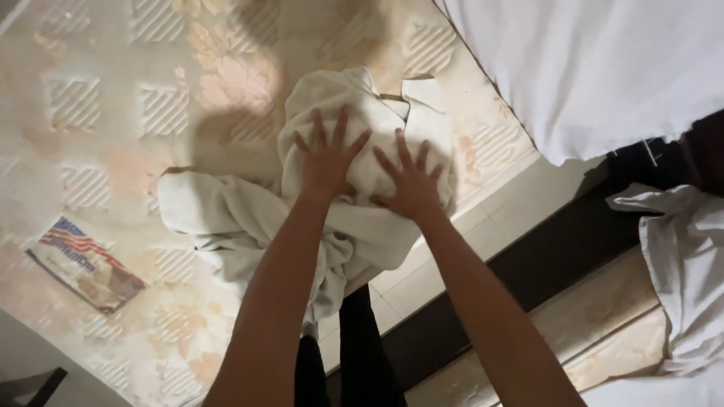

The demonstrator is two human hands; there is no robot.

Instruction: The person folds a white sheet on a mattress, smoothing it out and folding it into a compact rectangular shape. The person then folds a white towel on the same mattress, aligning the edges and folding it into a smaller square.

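Crumpled off-white cloth (pixel 354 196), soft and bunched like a towel or a pillowcase, lay at the edge of a bare mattress with a quilted cream and peach floral cover (pixel 113 113). Part of the cloth trailed left across the mattress in a flatter fold, and a lower part hung over the mattress edge toward the floor.

Both hands pressed flat on the raised heap of the cloth. The left hand (pixel 326 162) had its fingers spread wide, palm down, resting on the upper middle of the bundle. The right hand (pixel 411 185) sat just beside it, also palm down with fingers fanned out, touching the cloth a little lower and to the right. Neither hand gripped anything; both lay open on the fabric. The bare forearms reached up from the bottom of the view.

A flat printed packet with a red, white and blue striped picture (pixel 83 264) lay on the mattress, well apart from the cloth to the lower left. A large white sheet or pillow (pixel 596 68) filled the upper right corner, near the mattress edge. Another rumpled white fabric (pixel 682 271) showed at the right side. Pale floor tiles (pixel 411 279) and a dark band (pixel 543 256) ran below the mattress edge.
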